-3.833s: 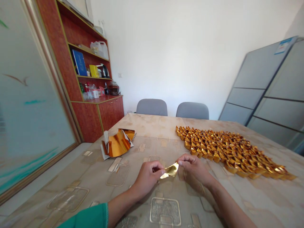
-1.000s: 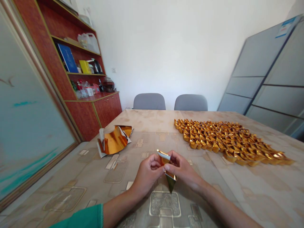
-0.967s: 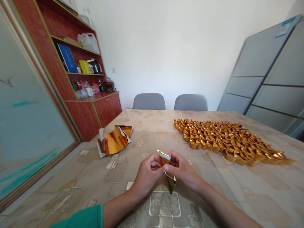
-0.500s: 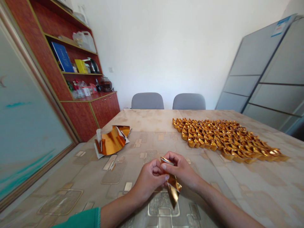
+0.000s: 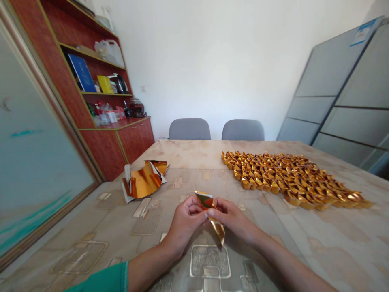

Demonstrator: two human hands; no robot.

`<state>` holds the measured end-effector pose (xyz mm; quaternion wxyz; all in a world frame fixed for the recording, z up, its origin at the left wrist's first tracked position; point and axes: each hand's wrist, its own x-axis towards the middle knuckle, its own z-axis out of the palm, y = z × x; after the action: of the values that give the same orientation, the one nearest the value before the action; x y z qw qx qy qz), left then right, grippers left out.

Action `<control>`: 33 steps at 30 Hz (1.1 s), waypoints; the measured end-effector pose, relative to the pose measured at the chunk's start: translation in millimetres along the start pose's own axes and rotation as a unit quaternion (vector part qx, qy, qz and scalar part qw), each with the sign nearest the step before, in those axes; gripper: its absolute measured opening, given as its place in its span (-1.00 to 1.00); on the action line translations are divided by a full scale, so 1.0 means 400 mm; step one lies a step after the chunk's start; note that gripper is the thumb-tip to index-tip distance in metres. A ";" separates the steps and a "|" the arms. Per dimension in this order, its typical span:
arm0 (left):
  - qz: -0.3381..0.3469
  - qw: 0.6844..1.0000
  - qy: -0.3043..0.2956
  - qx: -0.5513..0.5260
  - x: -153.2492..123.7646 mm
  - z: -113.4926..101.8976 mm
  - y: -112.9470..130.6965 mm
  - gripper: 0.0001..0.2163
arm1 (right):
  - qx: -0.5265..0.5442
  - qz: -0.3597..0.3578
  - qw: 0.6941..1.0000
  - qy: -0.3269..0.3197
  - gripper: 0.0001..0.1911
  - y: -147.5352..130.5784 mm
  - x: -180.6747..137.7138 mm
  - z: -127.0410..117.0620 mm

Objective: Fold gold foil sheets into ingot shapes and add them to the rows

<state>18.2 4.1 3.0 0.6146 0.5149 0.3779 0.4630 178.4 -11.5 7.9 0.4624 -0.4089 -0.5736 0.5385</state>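
Note:
Between my hands is a partly folded piece of gold foil paper [image 5: 218, 231], its pointed ends sticking out above and below the fingers. My left hand [image 5: 189, 219] pinches it from the left, the thumb pressed on the fold. From the other side my right hand [image 5: 231, 215] grips it, thumb tip close to the left thumb. The fingers hide the middle of the fold. Off to the right stand rows of folded gold paper ingots [image 5: 282, 174]. A curled stack of gold foil sheets with white backs [image 5: 144, 182] lies at the left.
A patterned cloth covers the table [image 5: 100, 227]. Two grey chairs [image 5: 190, 129] stand at its far side, by a white wall. A red-brown cabinet [image 5: 133, 136] with shelved items is at the left, grey panelled doors [image 5: 322, 81] at the right.
The foil paper has turned in my hands; its upper end now rises higher and leans left. My right hand has shifted slightly right, and both thumbs now meet on the fold.

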 end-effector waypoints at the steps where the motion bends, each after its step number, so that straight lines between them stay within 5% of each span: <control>1: 0.009 1.000 0.012 0.000 0.002 -0.001 0.007 -0.76 | 0.003 0.011 1.000 -0.006 -0.56 0.006 0.002 -0.001; 10: 0.057 0.995 0.077 0.011 0.008 -0.011 0.022 -0.76 | 0.016 0.025 0.999 0.015 -0.58 0.007 0.007 -0.013; 16: 0.015 0.999 0.042 -0.006 0.016 -0.018 0.004 -0.75 | 0.001 0.023 0.999 0.029 -0.58 -0.001 0.005 -0.018; 21: -0.026 0.993 0.069 -0.092 0.019 -0.030 0.010 -0.69 | 0.021 0.032 0.999 0.009 -0.60 0.001 0.006 -0.031; 26: -0.088 0.983 0.032 -0.156 0.013 -0.039 0.014 -0.69 | -0.004 -0.045 0.999 -0.003 -0.71 0.003 -0.001 -0.033; 33: -0.138 0.977 -0.008 -0.165 -0.001 -0.035 0.016 -0.72 | -0.208 -0.169 0.962 -0.049 -0.84 -0.016 -0.015 -0.037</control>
<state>3.8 7.8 6.6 0.7520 0.3527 0.3584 0.4261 194.4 -14.3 13.7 0.4230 -0.3666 -0.7555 0.3405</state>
